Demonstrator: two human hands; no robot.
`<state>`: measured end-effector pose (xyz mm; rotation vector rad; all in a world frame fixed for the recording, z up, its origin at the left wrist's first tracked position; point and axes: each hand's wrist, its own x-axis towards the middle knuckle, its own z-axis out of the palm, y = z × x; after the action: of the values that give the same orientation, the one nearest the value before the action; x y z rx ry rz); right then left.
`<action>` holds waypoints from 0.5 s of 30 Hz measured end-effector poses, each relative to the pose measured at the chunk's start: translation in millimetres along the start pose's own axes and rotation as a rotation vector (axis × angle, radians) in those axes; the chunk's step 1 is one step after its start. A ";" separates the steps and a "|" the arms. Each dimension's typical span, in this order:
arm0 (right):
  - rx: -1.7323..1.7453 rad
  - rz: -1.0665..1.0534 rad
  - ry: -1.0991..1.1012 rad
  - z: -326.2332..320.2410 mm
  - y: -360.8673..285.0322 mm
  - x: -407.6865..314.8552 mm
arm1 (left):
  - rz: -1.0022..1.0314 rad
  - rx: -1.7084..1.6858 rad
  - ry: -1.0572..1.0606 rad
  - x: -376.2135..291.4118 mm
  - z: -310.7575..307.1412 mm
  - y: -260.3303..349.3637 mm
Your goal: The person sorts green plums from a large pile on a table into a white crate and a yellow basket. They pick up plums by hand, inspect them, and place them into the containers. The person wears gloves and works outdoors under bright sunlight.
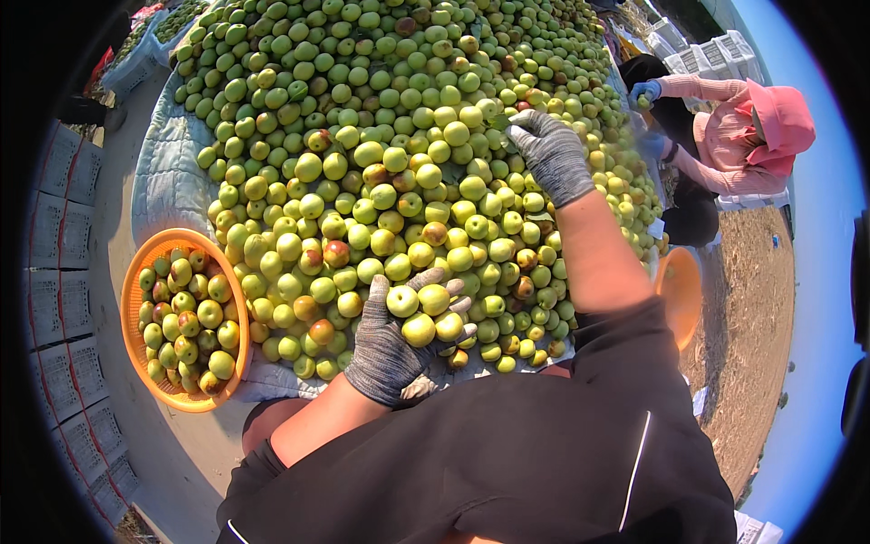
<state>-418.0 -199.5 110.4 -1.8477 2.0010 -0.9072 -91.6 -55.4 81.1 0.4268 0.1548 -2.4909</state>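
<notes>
A large heap of green jujube fruits (380, 197), some with red-brown patches, lies before me on a quilted cloth (170, 163). My left hand (394, 340), in a grey knit glove, is palm up at the heap's near edge and holds several green fruits (418, 329) in its palm and fingers. Farther up and to the right, my right hand (550, 153), gloved alike, reaches over the heap. Its thumb and fingertips are close together beside a green leaf (499, 122); whether they pinch it is not clear.
An orange plastic basket (129, 319) of browner fruits stands at the left, beyond it stacked printed cartons (61, 272). Another orange basket (680, 292) is by my right elbow. A co-worker in a pink hat (781, 122) handles fruit at the heap's right edge, near white crates (720, 58).
</notes>
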 end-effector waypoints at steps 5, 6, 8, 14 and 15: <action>0.015 0.587 -0.190 -129.3 76.0 -201.8 | -0.022 -0.028 -0.040 -5.2 3.0 -10.3; -0.142 0.766 -0.310 -162.7 82.3 -245.5 | -0.012 -0.008 0.029 -6.5 3.4 -15.4; -0.678 0.982 -0.908 -218.1 88.5 -316.3 | -0.035 -0.084 0.013 -9.8 2.3 -22.3; -0.699 0.984 -0.561 -224.8 60.0 -352.0 | -0.028 0.156 0.050 -26.2 -4.5 -48.2; -0.536 0.818 -0.459 -198.9 48.0 -334.3 | -0.001 0.276 0.057 -31.0 -4.4 -51.9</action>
<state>-522.6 174.6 162.8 -1.0494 2.4568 0.2742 -96.8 4.6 88.0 0.6108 -0.1688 -2.5098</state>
